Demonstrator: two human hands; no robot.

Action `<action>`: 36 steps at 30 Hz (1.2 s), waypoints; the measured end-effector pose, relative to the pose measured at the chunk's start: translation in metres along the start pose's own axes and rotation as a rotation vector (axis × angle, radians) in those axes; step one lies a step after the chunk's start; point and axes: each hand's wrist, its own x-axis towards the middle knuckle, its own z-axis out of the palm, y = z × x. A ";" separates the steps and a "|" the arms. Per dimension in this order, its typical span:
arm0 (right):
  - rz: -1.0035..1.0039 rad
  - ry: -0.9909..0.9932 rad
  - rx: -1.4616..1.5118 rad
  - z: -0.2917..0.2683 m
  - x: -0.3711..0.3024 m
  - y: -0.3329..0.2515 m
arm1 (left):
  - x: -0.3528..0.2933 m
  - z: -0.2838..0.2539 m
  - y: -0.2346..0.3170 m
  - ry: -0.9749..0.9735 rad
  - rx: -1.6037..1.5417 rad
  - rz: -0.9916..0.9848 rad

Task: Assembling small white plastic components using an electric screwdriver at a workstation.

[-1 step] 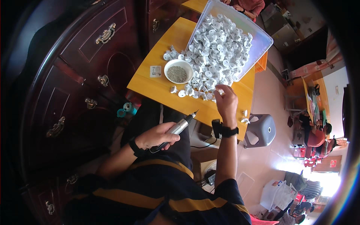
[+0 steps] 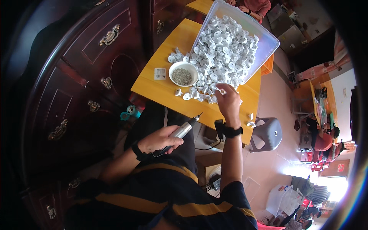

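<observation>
My left hand [image 2: 163,141] is closed around a silver and black electric screwdriver [image 2: 183,129], its thin bit pointing up toward the table's near edge. My right hand [image 2: 229,102] reaches over the near side of a heap of white plastic parts [image 2: 226,50]. Its thumb and forefinger are bent and apart, with white parts showing between and beneath them; I see none clearly gripped. The heap spills from a clear plastic bin [image 2: 264,53] tipped toward me. Left of the heap stands a white bowl [image 2: 171,76] of small grey screws [image 2: 181,77].
Everything sits on a yellow wooden table [image 2: 153,92], with a printed card [image 2: 160,74] at its left. Two or so loose parts [image 2: 251,123] lie at its right edge. A grey stool [image 2: 269,133] stands to the right, dark drawers [image 2: 92,42] to the left. Another person [image 2: 257,8] sits beyond the bin.
My right hand has shifted slightly left and away from me, further over the white parts. My left hand and the screwdriver stay in place.
</observation>
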 end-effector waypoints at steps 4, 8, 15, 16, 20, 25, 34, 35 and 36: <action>-0.151 -0.238 -0.128 0.044 0.044 -0.026 | -0.011 -0.008 -0.001 0.029 -0.029 0.023; -0.158 -0.389 -0.482 0.099 0.074 -0.036 | -0.020 -0.009 -0.001 0.056 -0.089 0.023; -0.143 -0.439 -0.605 0.137 0.084 -0.033 | -0.028 -0.012 -0.002 0.058 -0.091 0.060; -0.142 -0.437 -0.605 0.138 0.084 -0.031 | -0.027 -0.012 -0.003 0.055 -0.095 0.066; -0.147 -0.459 -0.550 0.124 0.082 -0.049 | -0.028 -0.016 -0.005 0.060 -0.089 0.087; -0.143 -0.369 -0.347 0.108 0.076 -0.045 | -0.028 -0.017 -0.004 0.055 -0.086 0.084; 0.289 -0.366 0.917 0.049 0.025 -0.008 | -0.026 -0.013 0.003 0.058 0.000 0.090; 0.336 -0.360 0.966 0.045 0.014 0.000 | -0.024 -0.010 0.005 0.048 -0.001 0.085; 0.344 -0.356 0.965 0.044 0.002 0.001 | -0.024 -0.007 0.007 0.051 -0.001 0.086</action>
